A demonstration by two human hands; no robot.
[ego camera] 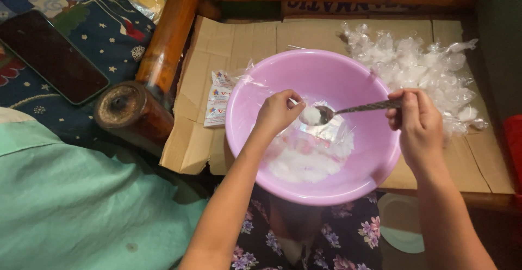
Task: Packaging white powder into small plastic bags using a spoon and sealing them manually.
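Note:
A pink plastic basin (359, 161) sits on flattened cardboard (239, 47), with white powder (302, 164) heaped in its bottom. My right hand (414, 122) grips the handle of a metal spoon (356, 107) whose bowl carries a scoop of white powder over the basin. My left hand (277, 112) pinches the rim of a small clear plastic bag (329, 131) right beside the spoon's bowl. The bag hangs down inside the basin.
A heap of crumpled clear plastic bags (421, 66) lies behind the basin on the right. A small printed sachet (218, 98) lies left of the basin. Dark wooden furniture posts (157, 58) stand at left, and a phone (51, 55) rests on patterned blue cloth.

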